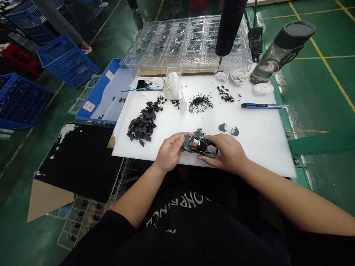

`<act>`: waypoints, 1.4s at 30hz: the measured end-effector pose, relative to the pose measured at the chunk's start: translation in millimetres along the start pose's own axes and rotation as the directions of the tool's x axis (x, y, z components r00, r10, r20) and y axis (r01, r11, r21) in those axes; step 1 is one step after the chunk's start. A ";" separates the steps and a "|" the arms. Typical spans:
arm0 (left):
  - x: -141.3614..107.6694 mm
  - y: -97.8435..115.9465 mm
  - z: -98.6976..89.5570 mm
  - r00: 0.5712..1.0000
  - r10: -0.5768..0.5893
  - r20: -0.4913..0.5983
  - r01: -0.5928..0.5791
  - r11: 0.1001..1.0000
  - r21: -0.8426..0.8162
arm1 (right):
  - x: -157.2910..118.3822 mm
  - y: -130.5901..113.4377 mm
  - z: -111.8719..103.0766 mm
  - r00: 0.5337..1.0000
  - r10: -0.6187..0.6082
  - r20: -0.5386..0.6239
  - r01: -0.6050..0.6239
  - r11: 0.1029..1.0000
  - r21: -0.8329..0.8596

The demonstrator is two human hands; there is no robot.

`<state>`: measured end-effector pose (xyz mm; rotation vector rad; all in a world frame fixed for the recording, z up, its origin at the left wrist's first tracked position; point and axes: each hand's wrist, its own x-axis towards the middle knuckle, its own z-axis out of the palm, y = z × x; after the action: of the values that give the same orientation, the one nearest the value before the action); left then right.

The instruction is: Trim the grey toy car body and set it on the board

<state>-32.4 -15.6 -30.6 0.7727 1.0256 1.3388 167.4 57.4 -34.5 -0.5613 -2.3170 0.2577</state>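
Both hands grip a dark grey model car body (189,142) with open window gaps, just above the front of the white board (266,147). My left hand (169,149) closes on its left end, thumb on top. Around the right end wrap the fingers and thumb of my right hand (229,151). A fingertip shows through an opening in the shell. Just behind it lies a small grey part (199,132), partly hidden. Two grey door-like pieces (222,127) rest flat to the right of that part.
Black plastic pieces (142,123) lie heaped at left, with tiny black bits (201,103) mid-board. A clear glue cup (172,87), blue cutter (260,106), white case (263,88) and bottle (273,55) stand around. A black electric screwdriver (229,29) hangs above, before clear trays (177,59).
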 end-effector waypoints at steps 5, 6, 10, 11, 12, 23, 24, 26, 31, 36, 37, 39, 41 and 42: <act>-1.0 0.5 -0.5 1.000 0.008 -0.005 -0.008 1.000 0.020 | 0.3 0.2 -0.4 1.000 -0.023 -0.016 0.023 1.000 0.004; -1.1 0.4 -0.6 1.000 0.011 -0.009 -0.010 0.999 0.031 | 0.4 0.2 -0.4 0.999 -0.030 -0.020 0.030 1.000 0.005; -1.7 -1.6 -0.8 0.999 0.026 -0.019 -0.025 0.998 0.066 | 0.8 -0.4 -0.5 0.998 -0.047 -0.029 0.047 0.999 0.005; -1.9 -2.3 -0.6 0.999 0.034 -0.024 -0.031 0.996 0.083 | 1.0 -0.6 -0.6 0.998 -0.050 -0.031 0.050 0.999 0.003; -2.2 -2.9 -0.3 0.999 0.042 -0.033 -0.038 0.993 0.108 | 1.1 -0.8 -0.7 0.998 -0.051 -0.032 0.051 0.999 0.001; -4.1 -2.2 -0.4 0.997 0.056 -0.047 -0.043 0.967 0.252 | -1.3 0.1 0.8 0.996 -0.075 -0.045 0.075 0.997 0.000; -4.3 -1.6 -0.3 0.997 0.060 -0.046 -0.046 0.963 0.266 | -1.5 0.3 0.9 0.996 -0.074 -0.043 0.075 0.997 0.003; -4.6 -0.7 0.2 0.996 0.074 -0.046 -0.059 0.959 0.278 | -1.7 0.6 0.9 0.997 -0.073 -0.036 0.073 0.997 0.008; -4.5 -1.1 3.4 0.991 0.107 -0.081 -0.084 0.966 0.246 | -1.4 0.9 1.3 0.995 -0.101 -0.024 0.101 0.995 0.011; -3.0 -1.8 7.9 0.977 0.095 -0.190 -0.047 0.968 0.245 | -1.0 1.0 1.3 0.994 -0.106 -0.020 0.106 0.994 0.018; -2.7 -1.8 8.6 0.975 0.087 -0.204 -0.038 0.971 0.235 | -0.9 1.0 1.2 0.994 -0.107 -0.021 0.107 0.994 0.017; -2.5 -1.7 9.5 0.974 0.077 -0.213 -0.031 0.977 0.212 | -0.7 1.0 1.1 0.994 -0.106 -0.019 0.106 0.994 0.015; -2.5 -1.8 9.8 0.974 0.076 -0.211 -0.033 0.979 0.199 | -0.6 0.9 1.1 0.995 -0.101 -0.011 0.101 0.995 0.017; -2.6 -2.0 9.7 0.975 0.077 -0.209 -0.036 0.980 0.195 | -0.5 0.9 1.1 0.995 -0.098 -0.008 0.098 0.995 0.019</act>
<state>-22.6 -17.3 -28.3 0.8157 1.3278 1.4101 167.2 58.0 -35.9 -0.4364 -2.3253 0.2309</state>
